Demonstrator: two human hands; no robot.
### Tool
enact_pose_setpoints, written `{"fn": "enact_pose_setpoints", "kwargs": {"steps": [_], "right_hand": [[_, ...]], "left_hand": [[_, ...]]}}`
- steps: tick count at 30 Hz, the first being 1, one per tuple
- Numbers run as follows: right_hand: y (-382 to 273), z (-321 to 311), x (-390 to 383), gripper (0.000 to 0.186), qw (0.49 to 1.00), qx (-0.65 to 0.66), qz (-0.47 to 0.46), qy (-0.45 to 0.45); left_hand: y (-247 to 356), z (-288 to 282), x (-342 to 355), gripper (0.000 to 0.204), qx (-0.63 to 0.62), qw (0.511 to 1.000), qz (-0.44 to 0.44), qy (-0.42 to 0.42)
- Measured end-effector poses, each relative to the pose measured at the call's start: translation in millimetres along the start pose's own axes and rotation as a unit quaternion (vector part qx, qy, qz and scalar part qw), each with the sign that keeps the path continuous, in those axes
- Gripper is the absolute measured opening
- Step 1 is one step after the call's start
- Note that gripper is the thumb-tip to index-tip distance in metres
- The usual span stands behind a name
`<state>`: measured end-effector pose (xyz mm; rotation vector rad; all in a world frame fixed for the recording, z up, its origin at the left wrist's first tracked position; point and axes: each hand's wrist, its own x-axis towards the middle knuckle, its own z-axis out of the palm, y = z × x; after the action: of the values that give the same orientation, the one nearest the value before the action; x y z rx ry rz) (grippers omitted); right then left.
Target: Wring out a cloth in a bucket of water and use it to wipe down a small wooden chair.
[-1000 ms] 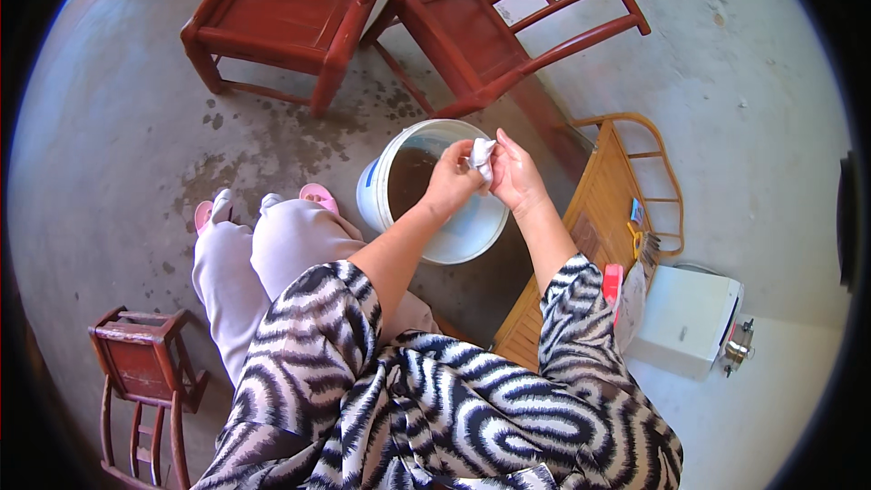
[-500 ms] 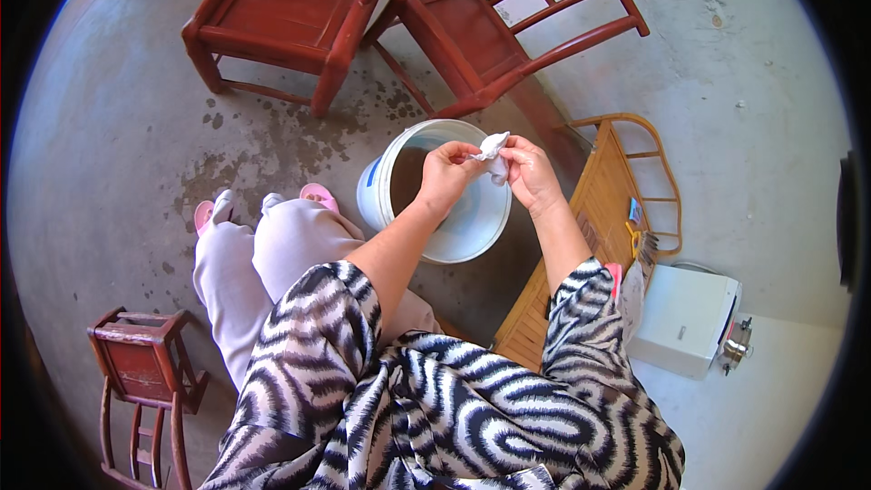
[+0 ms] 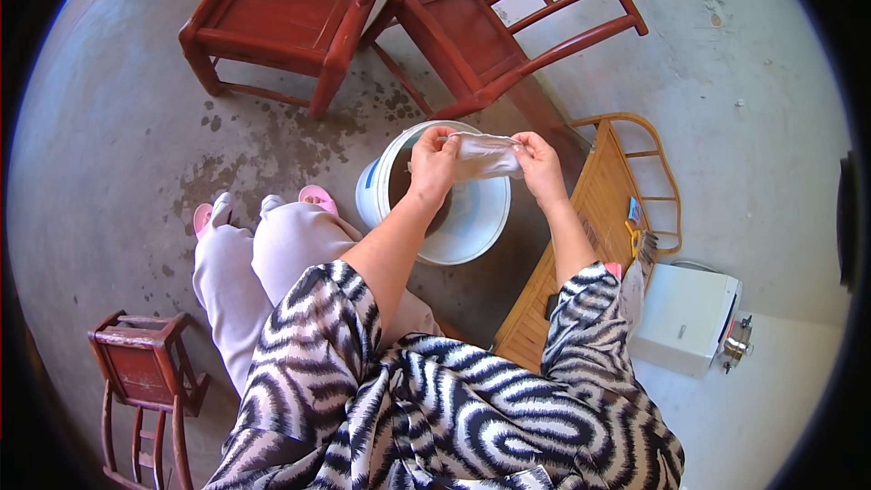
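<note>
A small white cloth [image 3: 485,158] is stretched out between my two hands above a white bucket [image 3: 490,225]. My left hand [image 3: 433,163] pinches its left end, and my right hand [image 3: 539,163] pinches its right end. The cloth hangs fairly flat, with light creases. Dark, brownish water [image 3: 402,183] shows inside the bucket on the left, partly covered by my left hand and forearm. I cannot make out exactly what the cloth is.
Two red wooden chairs [image 3: 277,18] [image 3: 467,36] stand beyond the bucket; a smaller one [image 3: 141,361] is at lower left. A bamboo bench [image 3: 599,209] runs along the right, with a white box-shaped appliance [image 3: 685,319] beside it. Wet patches [image 3: 218,177] mark the concrete floor.
The cloth was bunched up between my fingertips and is now spread out flat. My hands have moved apart, the left one leftward and the right one slightly to the right.
</note>
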<state>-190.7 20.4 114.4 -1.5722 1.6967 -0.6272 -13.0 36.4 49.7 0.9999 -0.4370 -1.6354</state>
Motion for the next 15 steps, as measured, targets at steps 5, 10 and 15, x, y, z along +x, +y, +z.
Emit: {"fn": "enact_pose_setpoints", "kwargs": {"steps": [5, 10, 15], "right_hand": [[-9, -9, -4, 0.011, 0.972, 0.214, 0.075, -0.063], [-9, -15, -3, 0.016, 0.941, 0.312, 0.098, -0.084], [-2, -28, -7, 0.036, 0.931, 0.308, 0.089, -0.175]], "left_hand": [[8, -2, 1, 0.009, 0.014, 0.999, -0.033, -0.007], [4, -5, 7, 0.007, 0.008, 0.999, -0.029, -0.015], [4, -11, 12, 0.005, -0.093, 0.987, -0.127, -0.021]]}}
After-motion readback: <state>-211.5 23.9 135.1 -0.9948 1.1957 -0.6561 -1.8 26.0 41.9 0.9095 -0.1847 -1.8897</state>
